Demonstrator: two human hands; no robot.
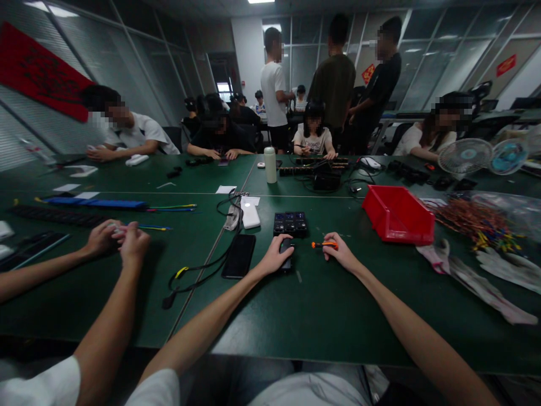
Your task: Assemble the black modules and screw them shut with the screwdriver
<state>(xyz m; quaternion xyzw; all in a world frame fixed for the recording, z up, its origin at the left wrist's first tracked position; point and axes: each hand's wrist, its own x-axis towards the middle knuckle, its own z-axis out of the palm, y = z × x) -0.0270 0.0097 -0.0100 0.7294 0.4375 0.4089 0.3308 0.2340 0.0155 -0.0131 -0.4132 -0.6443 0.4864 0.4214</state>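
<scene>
My left hand (pixel 273 256) is closed around a small black box-shaped part (pixel 287 264) standing on the green table (pixel 321 310). The fingers cover much of that part. To the right, my right hand (pixel 340 252) grips an orange-and-black screwdriver (pixel 330 245), whose orange end points left toward the black part, apart from it. Just beyond my left hand sits a black block with several similar sections (pixel 291 224). A black phone (pixel 239 256) lies left of my left hand.
A red bin (pixel 399 217) stands at right, near copper-coloured wires (pixel 475 217) and work gloves (pixel 486 287). Left of the phone runs a black cable (pixel 203 268). A white device (pixel 250 212) and pale bottle (pixel 270 165) stand farther back. A co-worker's hands (pixel 122 239) are at left.
</scene>
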